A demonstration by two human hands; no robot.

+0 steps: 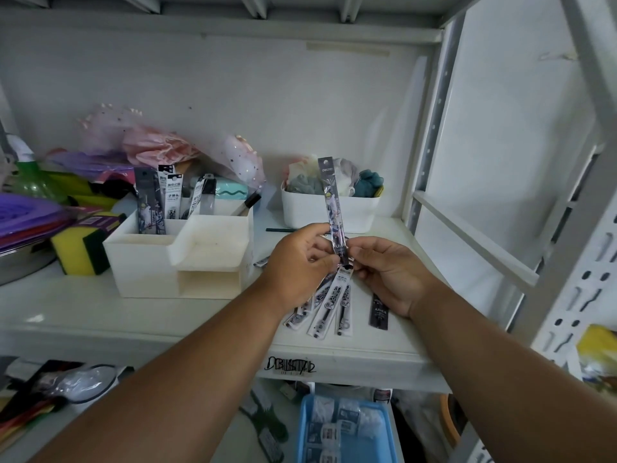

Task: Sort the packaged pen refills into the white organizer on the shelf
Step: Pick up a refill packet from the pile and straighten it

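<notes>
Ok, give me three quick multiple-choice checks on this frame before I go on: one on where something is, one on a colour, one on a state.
1. Where do the refill packs already sorted stand?
A. In the organizer's back compartments
B. In its front open tray
C. In the white bin to the right

2. What colour is the tray on the lower shelf?
A. Red
B. Blue
C. Green

3. How is the raised refill pack held?
A. Lying flat on the shelf
B. Left hand alone
C. Both hands at its lower end, upright

Key: 1 A, the sorted packs stand upright at the back of the white organizer. 2 B, the tray below is light blue. 3 C, the left hand and right hand both pinch the bottom of the raised pack, which points up.
</notes>
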